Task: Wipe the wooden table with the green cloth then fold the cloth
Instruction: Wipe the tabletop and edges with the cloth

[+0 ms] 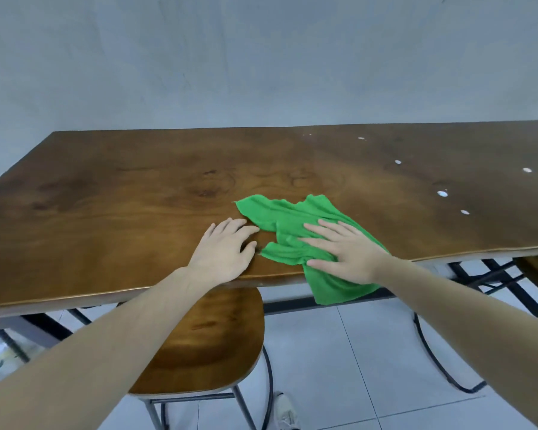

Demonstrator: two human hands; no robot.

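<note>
One limp, light green cloth [295, 225] overhangs the counter [121, 193]; right hand [345, 252] fingers spread flat on it, left hand [224, 249] fingers loosely bent on bare wood; pinch a corner.

We note a wooden stool [205, 342] with metal legs on the pale tiled floor [354, 367]. Right of the stool we see black metal frame bars [491, 274]. Below the stool, a light shoe [284, 411] rests on the tiles. Behind the stool rises a grey-blue wall [261, 57].
</note>
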